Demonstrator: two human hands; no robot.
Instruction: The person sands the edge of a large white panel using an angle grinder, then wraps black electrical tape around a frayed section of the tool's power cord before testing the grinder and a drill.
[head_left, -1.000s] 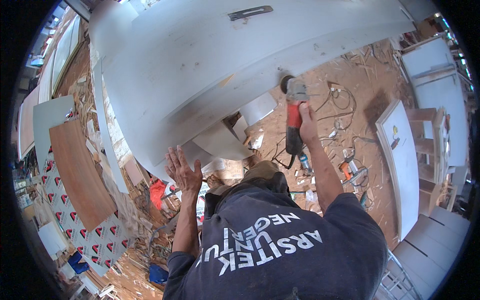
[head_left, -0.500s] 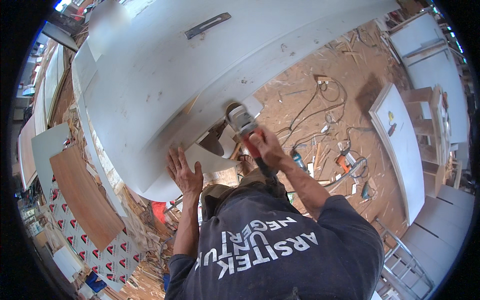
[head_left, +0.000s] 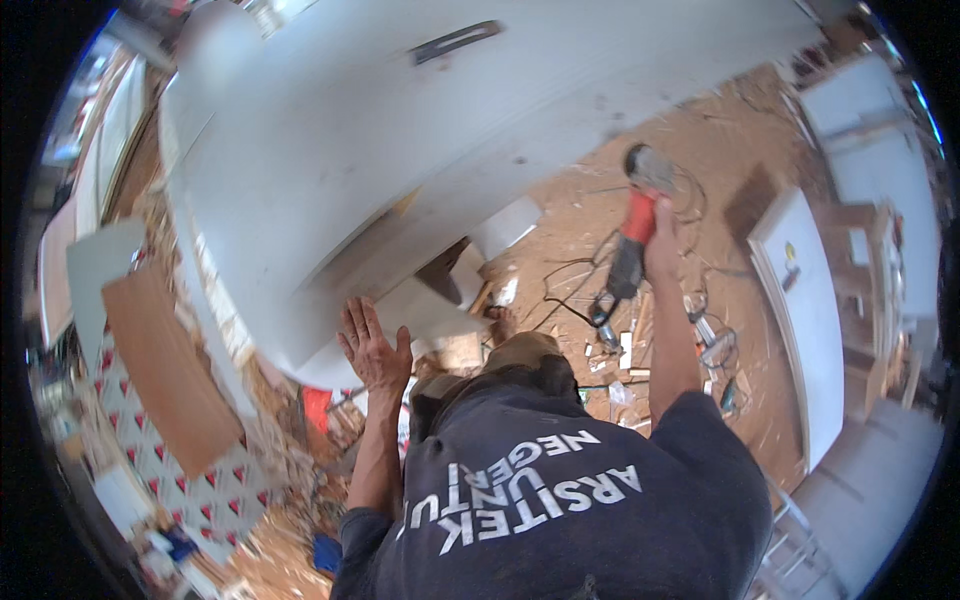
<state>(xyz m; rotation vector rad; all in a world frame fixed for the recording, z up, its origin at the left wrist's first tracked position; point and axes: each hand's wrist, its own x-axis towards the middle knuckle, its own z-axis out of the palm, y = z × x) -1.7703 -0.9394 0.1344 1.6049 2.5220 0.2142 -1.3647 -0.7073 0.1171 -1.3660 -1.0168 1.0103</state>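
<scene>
My right hand (head_left: 662, 245) grips a red-and-black angle grinder (head_left: 638, 218), its disc end up beside the lower edge of a large pale grey sheet (head_left: 300, 160). The grinder's cord trails over the littered floor. My left hand (head_left: 375, 350) has its fingers stretched out, lying at the near edge of the sheet. A dark slotted metal piece (head_left: 455, 42) lies on the sheet's upper part. Below the sheet's edge are pale offcuts (head_left: 500, 225); one of my feet shows partly below them. The picture is somewhat blurred.
At left lie a brown wood board (head_left: 170, 370), a printed board (head_left: 200, 510) and scraps. At right stand a white panel (head_left: 810, 330) and wooden frames (head_left: 860, 270), with a metal ladder (head_left: 790, 530) below. Other power tools (head_left: 715, 340) and cords lie on the floor.
My right hand swept the grinder left along the sheet's lower edge, then back up and right, farther than a second ago. My left hand stayed at the edge.
</scene>
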